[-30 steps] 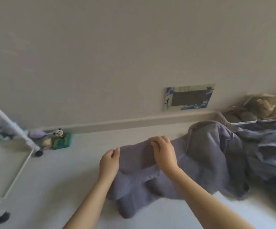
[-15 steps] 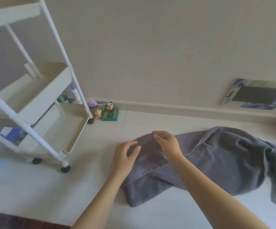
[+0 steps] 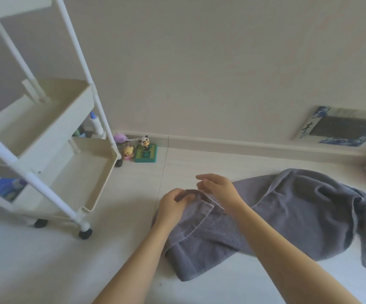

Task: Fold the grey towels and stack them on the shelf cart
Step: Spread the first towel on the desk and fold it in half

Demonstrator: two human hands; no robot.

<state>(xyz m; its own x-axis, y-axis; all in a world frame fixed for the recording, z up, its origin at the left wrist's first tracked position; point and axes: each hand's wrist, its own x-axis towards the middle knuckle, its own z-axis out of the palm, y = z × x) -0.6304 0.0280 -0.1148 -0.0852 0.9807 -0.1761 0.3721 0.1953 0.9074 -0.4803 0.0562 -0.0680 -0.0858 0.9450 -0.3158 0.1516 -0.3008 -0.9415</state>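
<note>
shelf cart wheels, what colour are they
Black, under the cream-white shelf cart; the wheels show best in the head view.

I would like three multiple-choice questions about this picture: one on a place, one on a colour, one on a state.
1. Where does the shelf cart stand?
A. left of the towel
B. right of the towel
C. on the towel

2. What colour is the towel?
A. red
B. grey
C. yellow

3. How does the left hand meet the towel?
A. far from it
B. flat under it
C. grips its edge

Answers: 1 A, the cart is on the left side of the floor; 2 B, the cloth is grey; 3 C, the fingers curl round the hem.
</note>
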